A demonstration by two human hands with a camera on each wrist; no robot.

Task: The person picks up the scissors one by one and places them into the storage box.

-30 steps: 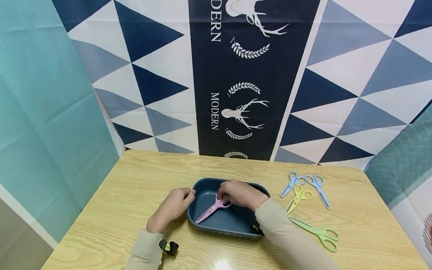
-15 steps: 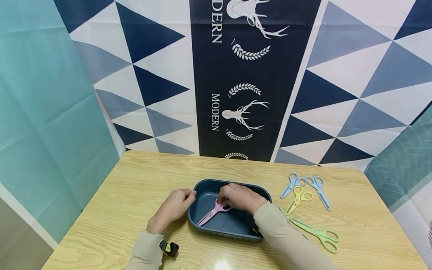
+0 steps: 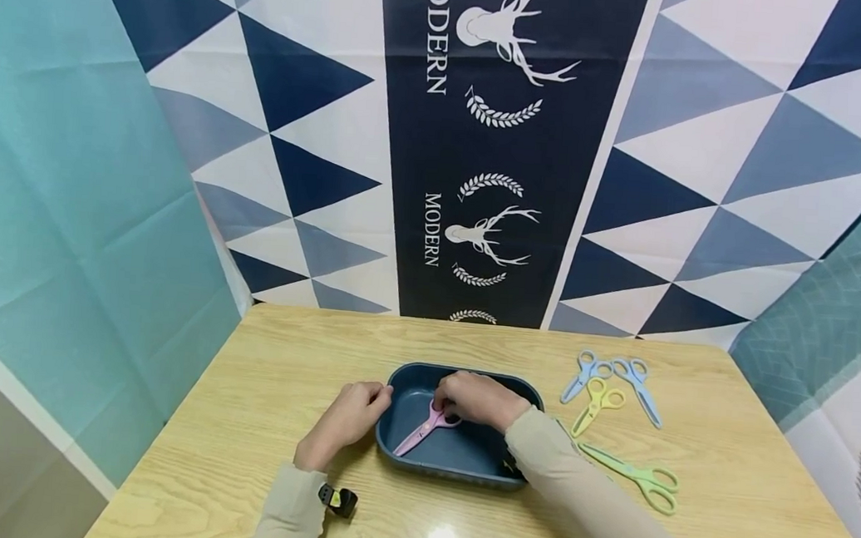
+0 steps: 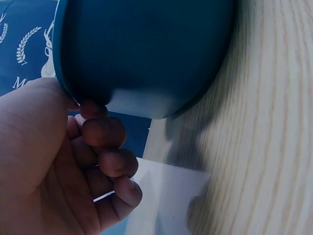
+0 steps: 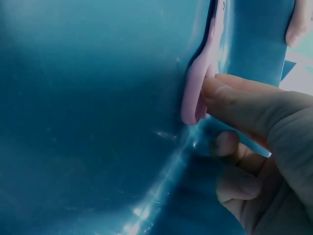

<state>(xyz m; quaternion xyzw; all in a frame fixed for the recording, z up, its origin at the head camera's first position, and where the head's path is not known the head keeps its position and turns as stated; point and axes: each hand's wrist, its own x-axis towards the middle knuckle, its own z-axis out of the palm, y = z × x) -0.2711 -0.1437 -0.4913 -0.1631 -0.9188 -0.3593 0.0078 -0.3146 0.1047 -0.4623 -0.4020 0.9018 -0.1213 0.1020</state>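
A dark blue tub (image 3: pixel 454 473) with rounded corners stands on the table. My left hand (image 3: pixel 349 413) is at its left end; in the left wrist view the thumb and index finger pinch the tub's rim (image 4: pixel 59 58), the other fingers curled below. Inside the tub lies a pair of pink scissors (image 3: pixel 416 436), blades pointing toward the near left corner. My right hand (image 3: pixel 480 397) reaches in from the right and pinches a handle loop. In the right wrist view the thumb and index finger hold the pink loop (image 5: pixel 193 93) near the tub's wall; part of the handles is hidden by the fingers.
To the tub's right lie two pairs of blue scissors (image 3: pixel 579 378), a yellow pair (image 3: pixel 592 407) and a green pair (image 3: pixel 634 473). Something pale green (image 3: pixel 566 430) is partly covered by the right sleeve. A patterned cloth (image 3: pixel 484 139) hangs behind the table.
The head view has tilted slightly, so everything sits a little lower in it. Both hands keep their holds, with the pink scissors in nearly the same place in the tub.
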